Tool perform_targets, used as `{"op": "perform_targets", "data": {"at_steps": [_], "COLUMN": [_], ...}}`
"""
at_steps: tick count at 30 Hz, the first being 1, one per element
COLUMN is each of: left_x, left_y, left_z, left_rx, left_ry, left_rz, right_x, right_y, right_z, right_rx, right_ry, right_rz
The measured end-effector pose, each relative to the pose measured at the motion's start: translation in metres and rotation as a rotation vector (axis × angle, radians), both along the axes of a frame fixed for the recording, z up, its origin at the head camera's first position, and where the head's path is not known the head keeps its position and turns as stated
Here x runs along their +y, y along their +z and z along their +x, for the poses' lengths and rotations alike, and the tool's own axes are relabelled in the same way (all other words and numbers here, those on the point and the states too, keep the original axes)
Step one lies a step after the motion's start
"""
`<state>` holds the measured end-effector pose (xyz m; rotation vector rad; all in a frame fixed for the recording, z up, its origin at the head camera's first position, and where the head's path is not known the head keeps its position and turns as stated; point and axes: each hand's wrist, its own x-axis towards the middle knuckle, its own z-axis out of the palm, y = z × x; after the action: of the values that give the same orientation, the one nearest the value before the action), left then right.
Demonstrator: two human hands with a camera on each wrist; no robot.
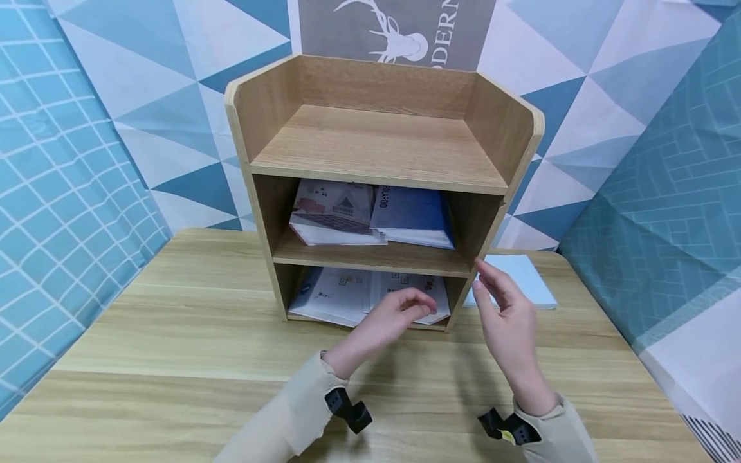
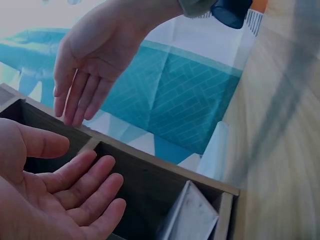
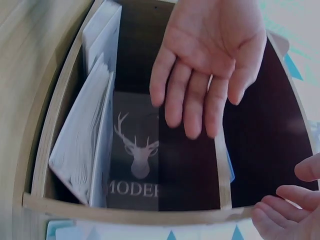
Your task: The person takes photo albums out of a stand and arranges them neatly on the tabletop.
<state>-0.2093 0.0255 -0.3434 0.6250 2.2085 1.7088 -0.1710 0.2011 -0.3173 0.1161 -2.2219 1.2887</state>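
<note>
While L hand, R hand hover half-spread, empty, bookshelf faces them, long axis vert.

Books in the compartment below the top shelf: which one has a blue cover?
The right-hand book, labelled POLAROID. Its cover is deep blue, while the left book beside it has a paler, patterned cover.
</note>
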Motion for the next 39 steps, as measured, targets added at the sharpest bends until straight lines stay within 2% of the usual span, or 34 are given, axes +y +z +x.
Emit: {"op": "perform_targets", "data": {"at_steps": [4,10,16,22,26,31,35,39], "left_x": [-0.005,-0.011,-0.017,-0.02,-0.024,-0.027,-0.028,-0.028], "left_y": [0.006,0.017,0.027,0.036,0.044,0.055,0.062,0.065], "left_z": [0.0,-0.002,-0.005,-0.007,-0.008,-0.008,-0.01,-0.015], "left_rx": [0.017,0.047,0.036,0.031,0.031,0.04,0.117,0.246], "left_ry": [-0.005,-0.02,-0.016,0.002,0.046,0.143,0.236,0.343], "left_rz": [-0.024,0.043,0.081,0.107,0.139,0.136,0.072,-0.017], "right_x": [-0.006,-0.013,-0.02,-0.024,-0.025,-0.029,-0.034,-0.039], "right_y": [0.001,0.001,0.0,0.006,0.011,0.018,0.021,0.021], "right_z": [0.001,-0.003,-0.011,-0.017,-0.022,-0.028,-0.032,-0.037], "right_rx": [-0.008,-0.054,-0.065,-0.105,-0.129,-0.169,-0.181,-0.178], "right_ry": [0.045,0.116,0.095,0.083,0.081,0.103,0.124,0.121], "right_rz": [-0.005,0.033,0.092,0.124,0.142,0.138,0.158,0.185]}}
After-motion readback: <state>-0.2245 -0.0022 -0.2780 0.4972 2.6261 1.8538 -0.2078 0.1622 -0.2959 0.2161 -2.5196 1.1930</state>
